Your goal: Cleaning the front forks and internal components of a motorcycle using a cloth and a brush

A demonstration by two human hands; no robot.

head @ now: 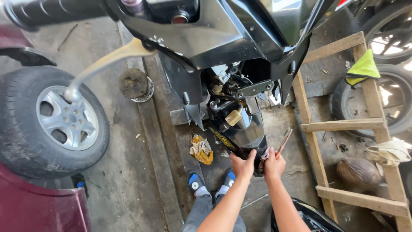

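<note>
While the left hand (243,164) grips the black fender (242,133), the right hand (273,164) pinches a screwdriver (283,144), seemingly with a rag.

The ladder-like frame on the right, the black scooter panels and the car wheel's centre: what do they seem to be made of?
The frame looks like bare, unpainted wood: pale planks with visible grain and rough edges. The scooter panels seem to be glossy black plastic, since they show sharp reflections and moulded edges. The wheel's centre appears to be silver metal, probably cast alloy, with a dull sheen and spokes, set in a black rubber tyre.
</note>
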